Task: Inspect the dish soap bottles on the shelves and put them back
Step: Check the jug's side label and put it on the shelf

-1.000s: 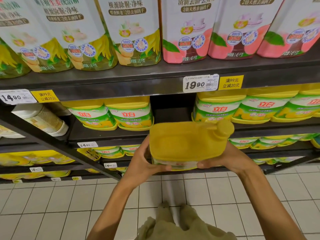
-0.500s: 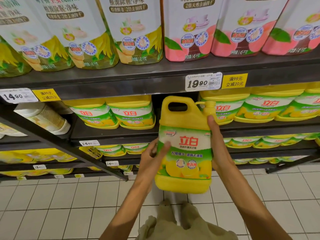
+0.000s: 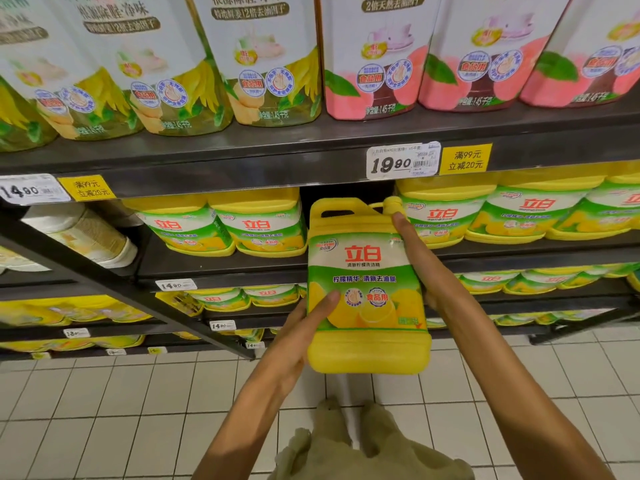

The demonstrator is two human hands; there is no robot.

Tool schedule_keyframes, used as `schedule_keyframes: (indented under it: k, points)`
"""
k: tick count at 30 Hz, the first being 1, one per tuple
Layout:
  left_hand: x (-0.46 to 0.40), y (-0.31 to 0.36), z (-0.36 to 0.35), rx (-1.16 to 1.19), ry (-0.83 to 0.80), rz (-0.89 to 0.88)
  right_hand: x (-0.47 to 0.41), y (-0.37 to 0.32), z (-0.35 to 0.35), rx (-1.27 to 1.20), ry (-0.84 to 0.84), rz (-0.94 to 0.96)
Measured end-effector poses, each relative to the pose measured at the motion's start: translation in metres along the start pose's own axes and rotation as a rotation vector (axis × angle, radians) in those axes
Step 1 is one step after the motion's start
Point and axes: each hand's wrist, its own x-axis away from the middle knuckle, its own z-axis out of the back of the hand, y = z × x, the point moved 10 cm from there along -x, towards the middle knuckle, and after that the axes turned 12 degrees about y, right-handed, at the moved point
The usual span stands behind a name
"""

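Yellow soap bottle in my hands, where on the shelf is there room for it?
The dark gap behind the bottle, between the two yellow bottles on its left and the row on its right, is bare. The rest of that shelf is crowded.

Held yellow bottle [image 3: 367, 289] labelled 立白, white price tag [image 3: 401, 162] 19.90, yellow tag [image 3: 465, 159] 满99元立减20元

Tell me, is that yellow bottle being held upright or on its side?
Upright: the yellow bottle has its handle and cap on top, base down, label reading level.
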Motion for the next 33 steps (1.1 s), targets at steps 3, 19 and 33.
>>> schedule_keyframes:
  k: [3, 19, 33]
  points:
    - [-0.006, 0.013, 0.005, -0.098, 0.014, -0.076, -0.001, -0.012, -0.005, -0.045, -0.002, 0.108]
    - [-0.09, 0.078, 0.007, -0.135, 0.072, -0.29, -0.023, -0.047, -0.009, -0.009, -0.021, 0.433]
    - [-0.121, 0.072, 0.014, -0.269, 0.073, -0.354, -0.028, -0.041, -0.008, -0.026, -0.035, 0.517]
